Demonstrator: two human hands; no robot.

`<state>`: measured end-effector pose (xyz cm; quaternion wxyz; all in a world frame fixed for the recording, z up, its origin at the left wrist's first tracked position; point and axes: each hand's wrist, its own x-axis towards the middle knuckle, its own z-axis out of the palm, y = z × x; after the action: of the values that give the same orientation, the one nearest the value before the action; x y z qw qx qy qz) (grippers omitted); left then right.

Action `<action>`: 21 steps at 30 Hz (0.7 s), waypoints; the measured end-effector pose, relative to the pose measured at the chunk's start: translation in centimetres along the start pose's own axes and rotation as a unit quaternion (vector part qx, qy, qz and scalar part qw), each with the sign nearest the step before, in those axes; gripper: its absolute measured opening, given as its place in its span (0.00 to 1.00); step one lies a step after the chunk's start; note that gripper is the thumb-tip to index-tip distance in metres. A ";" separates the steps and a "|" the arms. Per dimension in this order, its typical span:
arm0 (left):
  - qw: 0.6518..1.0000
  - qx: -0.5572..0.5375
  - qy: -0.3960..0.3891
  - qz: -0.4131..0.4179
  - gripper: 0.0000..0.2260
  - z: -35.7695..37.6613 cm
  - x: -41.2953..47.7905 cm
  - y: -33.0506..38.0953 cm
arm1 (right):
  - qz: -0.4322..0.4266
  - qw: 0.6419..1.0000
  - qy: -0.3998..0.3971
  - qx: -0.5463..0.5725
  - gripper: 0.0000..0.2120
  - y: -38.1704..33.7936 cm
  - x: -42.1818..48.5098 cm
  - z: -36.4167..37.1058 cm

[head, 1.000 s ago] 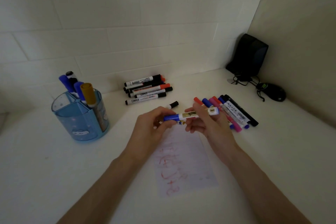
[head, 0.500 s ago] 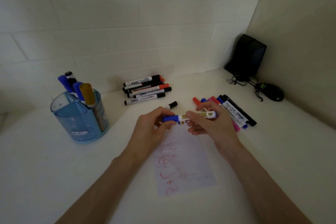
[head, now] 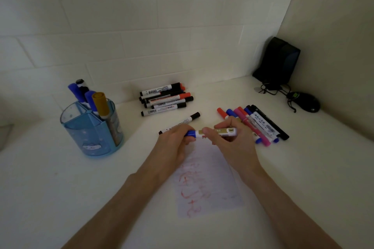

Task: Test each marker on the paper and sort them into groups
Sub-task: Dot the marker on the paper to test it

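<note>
Nearest on the white table [head: 60, 188] lies the paper [head: 208, 180], a pale sheet with red scribbles along its left half. Just above its far edge both hands hold one marker [head: 214, 132] level, lifted off the table. This marker has a white barrel with a gold label and a blue cap [head: 191, 133] at its left end. The left hand [head: 174, 141] pinches the blue cap with curled fingers. The right hand [head: 232, 141] grips the barrel, thumb on the near side.

Behind the left hand one marker with a black cap [head: 188, 120] lies alone on the table. To the right is a row of coloured markers [head: 261, 123], red, blue, pink and black, side by side. Further back is a pile of white markers [head: 166, 99] with black and red caps. At the left stands a blue pen holder [head: 91, 133] with several markers upright inside.

In the far right corner are a black speaker [head: 277, 60] and a black mouse [head: 305, 102] with cables. The wall [head: 141, 36] behind is of white tiles.
</note>
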<state>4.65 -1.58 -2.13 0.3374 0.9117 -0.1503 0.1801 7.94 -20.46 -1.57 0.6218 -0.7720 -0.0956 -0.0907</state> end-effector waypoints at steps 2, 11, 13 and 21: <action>1.000 -0.003 0.007 0.003 0.06 0.0 -0.2 0.0 | -0.004 1.000 -0.002 0.004 0.19 0.0 -0.1 0.0; 0.995 -0.074 0.031 -0.058 0.09 -2.3 0.1 -0.3 | -0.001 0.996 -0.069 0.060 0.27 -0.8 0.7 0.2; 0.992 -0.086 0.075 -0.054 0.08 -4.1 -0.2 0.0 | -0.005 0.994 -0.076 0.076 0.30 -0.8 0.7 0.3; 0.952 -0.086 0.294 -0.008 0.06 -15.5 -4.7 1.0 | -0.043 0.991 -0.110 0.061 0.24 -0.9 -0.2 1.9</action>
<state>-3.44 8.75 7.36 0.4455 0.7867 -0.0521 0.4242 7.59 -18.38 -1.19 0.6490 -0.7330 -0.2018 -0.0264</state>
